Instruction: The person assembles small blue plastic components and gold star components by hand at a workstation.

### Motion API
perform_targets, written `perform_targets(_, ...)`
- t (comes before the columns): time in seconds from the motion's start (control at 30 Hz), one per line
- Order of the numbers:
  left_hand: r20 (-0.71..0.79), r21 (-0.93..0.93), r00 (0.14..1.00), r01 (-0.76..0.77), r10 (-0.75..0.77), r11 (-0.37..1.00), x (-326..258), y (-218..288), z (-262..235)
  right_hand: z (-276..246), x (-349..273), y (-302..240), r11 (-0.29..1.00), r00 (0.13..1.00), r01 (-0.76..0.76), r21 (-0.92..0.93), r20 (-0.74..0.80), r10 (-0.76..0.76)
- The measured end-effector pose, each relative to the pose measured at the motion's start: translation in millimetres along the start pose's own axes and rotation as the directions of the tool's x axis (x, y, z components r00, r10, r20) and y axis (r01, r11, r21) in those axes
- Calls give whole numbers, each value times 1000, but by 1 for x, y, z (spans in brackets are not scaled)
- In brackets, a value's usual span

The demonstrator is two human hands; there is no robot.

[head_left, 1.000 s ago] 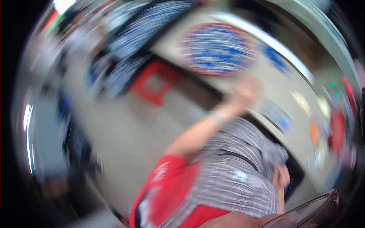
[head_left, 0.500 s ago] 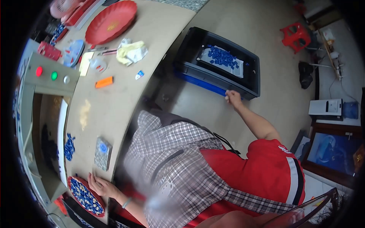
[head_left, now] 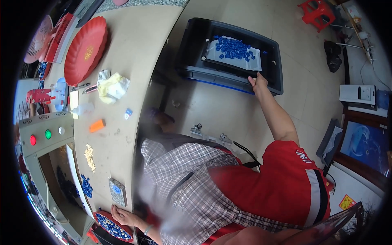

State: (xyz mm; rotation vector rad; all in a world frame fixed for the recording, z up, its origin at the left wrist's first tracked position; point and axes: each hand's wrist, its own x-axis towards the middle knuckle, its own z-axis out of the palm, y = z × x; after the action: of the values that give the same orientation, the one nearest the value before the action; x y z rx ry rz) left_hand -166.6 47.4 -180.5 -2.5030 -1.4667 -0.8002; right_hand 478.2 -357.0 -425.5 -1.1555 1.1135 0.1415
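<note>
My left hand (head_left: 123, 216) rests at the edge of a red fluted dish (head_left: 107, 227) filled with small blue and cream pieces. Its fingers are loosely bent and apart, with nothing visible in them. Just beyond it lies a speckled grey stone block (head_left: 117, 192) with a round blue mark. To the right, my right arm stretches out over a grey bin (head_left: 192, 72). My right hand (head_left: 259, 83) is closed by the near corner of a black tray (head_left: 241, 70) inside the bin. A pale bit shows between its fingertips, too small to name. White paper (head_left: 255, 63) with many blue pieces (head_left: 232, 48) lies on the tray.
On the table (head_left: 134, 53) are a pile of blue pieces (head_left: 86, 186), cream pieces (head_left: 89, 158), an orange block (head_left: 97, 125), a crumpled cloth (head_left: 114, 87) and a large red fluted dish (head_left: 86, 53). A machine with coloured buttons (head_left: 48, 134) stands left; a red stool (head_left: 316, 14) stands far right.
The view has shifted, so the table things sit differently. My right hand has gone from the bin's near outer side to the tray's corner. My left hand stays beside the filled dish.
</note>
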Motion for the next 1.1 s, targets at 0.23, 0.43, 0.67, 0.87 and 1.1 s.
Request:
perform_targets(0.23, 27, -13, 999, 21, -20, 1000, 3, 0, 0, 3, 36, -8, 992, 987, -125, -19, 102, 127)
perform_targets(0.43, 30, -8, 999, 38, -37, 999, 1, 4, -1, 30, 44, -1, 991, 993, -119, 64, 17, 118)
perform_targets(0.67, 43, 15, 999, 20, -20, 1000, 2, 3, -2, 43, 81, 21, 982, 986, -163, 99, 31, 161)
perform_targets(0.87, 57, 38, 998, 5, -8, 999, 5, -6, 1, 29, 141, 12, 959, 982, -166, 230, 124, 140)
perform_targets(1.1, 45, 26, 998, 50, -51, 998, 4, -5, 2, 44, 115, -20, 984, 989, -148, 100, 31, 145)
